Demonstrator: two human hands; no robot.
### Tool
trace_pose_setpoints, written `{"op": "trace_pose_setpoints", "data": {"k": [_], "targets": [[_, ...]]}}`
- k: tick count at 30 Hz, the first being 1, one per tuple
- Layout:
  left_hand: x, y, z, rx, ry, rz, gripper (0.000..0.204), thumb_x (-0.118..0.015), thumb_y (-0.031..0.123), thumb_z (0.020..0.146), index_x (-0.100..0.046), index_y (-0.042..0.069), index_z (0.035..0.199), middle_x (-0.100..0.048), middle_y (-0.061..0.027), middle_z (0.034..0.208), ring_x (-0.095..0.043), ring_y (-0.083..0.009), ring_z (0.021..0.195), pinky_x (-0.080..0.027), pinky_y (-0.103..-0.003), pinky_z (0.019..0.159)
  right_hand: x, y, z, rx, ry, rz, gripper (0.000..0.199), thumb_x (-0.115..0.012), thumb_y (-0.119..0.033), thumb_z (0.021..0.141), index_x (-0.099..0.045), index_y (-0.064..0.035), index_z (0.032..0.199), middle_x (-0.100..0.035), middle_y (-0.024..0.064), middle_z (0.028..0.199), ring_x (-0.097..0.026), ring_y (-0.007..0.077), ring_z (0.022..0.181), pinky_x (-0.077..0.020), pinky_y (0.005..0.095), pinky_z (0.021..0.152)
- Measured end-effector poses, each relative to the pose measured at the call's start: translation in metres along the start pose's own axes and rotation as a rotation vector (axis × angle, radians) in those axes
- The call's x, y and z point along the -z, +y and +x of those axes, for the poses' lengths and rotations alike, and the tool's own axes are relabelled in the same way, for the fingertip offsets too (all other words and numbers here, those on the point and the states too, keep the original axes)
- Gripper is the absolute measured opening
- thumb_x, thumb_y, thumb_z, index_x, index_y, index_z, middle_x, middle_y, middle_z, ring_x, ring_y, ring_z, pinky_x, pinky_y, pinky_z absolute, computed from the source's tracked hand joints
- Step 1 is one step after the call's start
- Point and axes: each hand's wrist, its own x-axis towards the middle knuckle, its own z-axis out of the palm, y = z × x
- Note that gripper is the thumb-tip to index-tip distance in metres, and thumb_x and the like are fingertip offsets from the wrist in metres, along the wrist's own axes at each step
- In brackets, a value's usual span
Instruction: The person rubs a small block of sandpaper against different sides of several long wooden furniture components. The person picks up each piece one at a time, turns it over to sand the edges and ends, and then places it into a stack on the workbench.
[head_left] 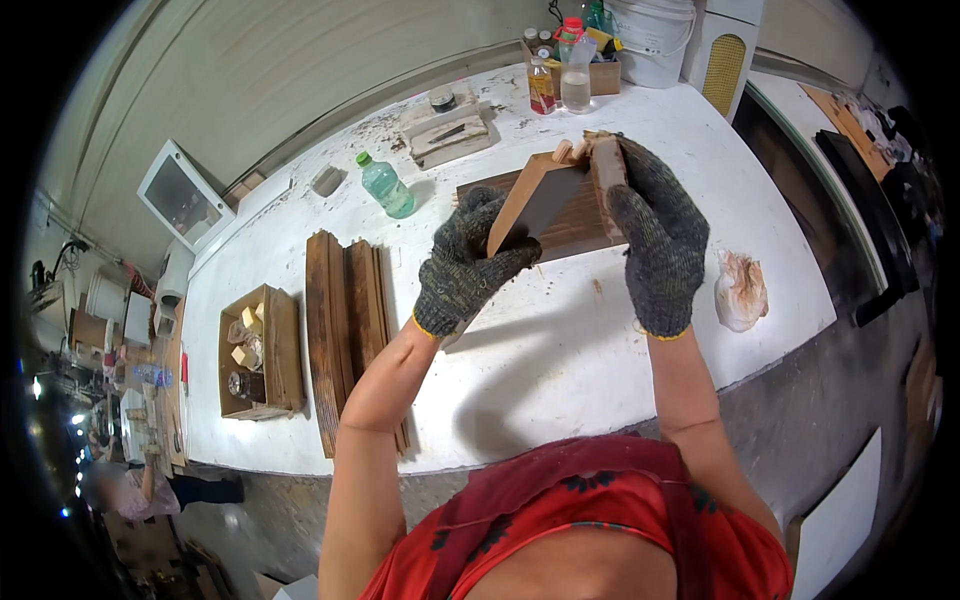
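Note:
Both my hands wear dark knitted gloves with yellow cuffs and are raised over the white table (560, 350). My left hand (465, 255) is closed around a wooden board (525, 205), tilted, with a light brown edge and a grey face. Two short pale wooden dowels (563, 150) show at its upper end. A short brown wooden piece (605, 175) is in my right hand (665, 235), close against those dowels; whether it touches the board, I cannot tell. Beneath and behind them lies a dark brown wooden panel (575, 235), partly hidden.
Left stand dark wooden strips (330, 330) and an open box (285, 375) holding pale blocks and a jar. A green-capped bottle (387, 188) is beyond my left hand. Bottles (575, 80) and a white bucket (655, 40) stand far back; crumpled stained tissue (741, 290) lies right.

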Motion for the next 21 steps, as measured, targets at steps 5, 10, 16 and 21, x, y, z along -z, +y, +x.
{"op": "trace_pose_setpoints", "data": {"k": [5, 10, 16, 21], "targets": [[-0.017, 0.013, -0.001, 0.105, -0.077, -0.347, 0.072, -0.062, -0.003, 0.084, -0.034, 0.014, 0.148, -0.058, -0.0118, 0.125, -0.061, -0.0173, 0.104, -0.050, -0.032, 0.090, -0.011, 0.006, -0.006, 0.028, 0.065, -0.058, 0.038, -0.067, -0.003, 0.086, -0.061, -0.0009, 0.123, -0.063, 0.0103, 0.120, -0.060, 0.0159, 0.106, -0.0493, 0.0297, 0.093], [-0.022, -0.004, -0.002, -0.119, 0.052, -0.142, 0.070, -0.063, 0.000, 0.084, -0.034, 0.009, 0.147, -0.052, -0.0145, 0.136, -0.055, -0.0232, 0.119, -0.044, -0.035, 0.100, -0.023, 0.001, -0.023, 0.200, 0.044, -0.244, 0.040, -0.072, -0.010, 0.082, -0.062, -0.0033, 0.120, -0.062, 0.0130, 0.124, -0.059, 0.0250, 0.114, -0.0473, 0.0382, 0.097], [-0.012, -0.025, -0.009, 0.076, -0.086, -0.787, 0.066, -0.062, 0.005, 0.088, -0.032, 0.003, 0.146, -0.049, -0.0121, 0.136, -0.054, -0.0201, 0.116, -0.044, -0.032, 0.099, -0.017, -0.042, -0.032, 0.436, -0.509, -0.193, 0.043, -0.074, -0.012, 0.079, -0.064, -0.0109, 0.121, -0.061, 0.0120, 0.127, -0.061, 0.0243, 0.109, -0.0505, 0.0354, 0.090], [-0.011, -0.007, -0.006, 0.138, -0.038, -0.445, 0.062, -0.061, 0.003, 0.090, -0.037, 0.013, 0.146, -0.062, -0.0073, 0.113, -0.058, -0.0116, 0.095, -0.053, -0.029, 0.082, 0.001, -0.018, -0.004, 0.110, -0.006, 0.213, 0.040, -0.072, -0.009, 0.083, -0.062, -0.0035, 0.122, -0.065, 0.0085, 0.119, -0.063, 0.0137, 0.100, -0.0525, 0.0268, 0.086]]}}
